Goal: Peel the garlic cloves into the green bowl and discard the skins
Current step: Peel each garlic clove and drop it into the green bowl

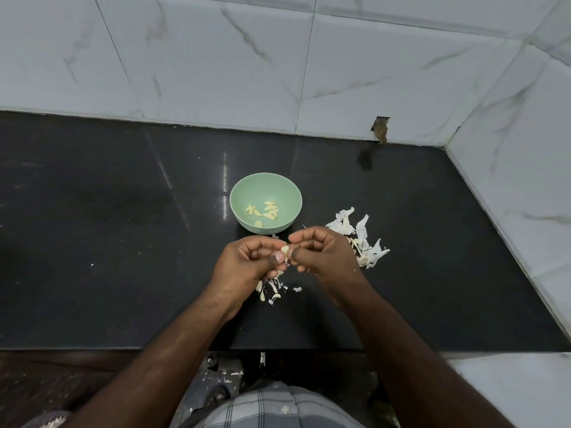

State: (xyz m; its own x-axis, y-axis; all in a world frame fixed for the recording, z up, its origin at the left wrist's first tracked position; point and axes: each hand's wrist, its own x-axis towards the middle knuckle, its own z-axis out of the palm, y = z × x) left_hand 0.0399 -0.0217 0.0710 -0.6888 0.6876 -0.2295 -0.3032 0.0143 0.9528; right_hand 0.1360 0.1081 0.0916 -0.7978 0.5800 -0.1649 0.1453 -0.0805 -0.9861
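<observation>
A pale green bowl stands on the black counter with several peeled garlic cloves lying in it. Just in front of the bowl my left hand and my right hand meet, both pinching one garlic clove between thumbs and fingertips. Small skin scraps and cloves lie on the counter under my left hand. A heap of white papery skins sits to the right, partly hidden behind my right hand.
The black counter ends at a white marble-tiled wall behind and another tiled wall on the right. A chipped hole shows at the wall's base. The counter's front edge runs below my forearms.
</observation>
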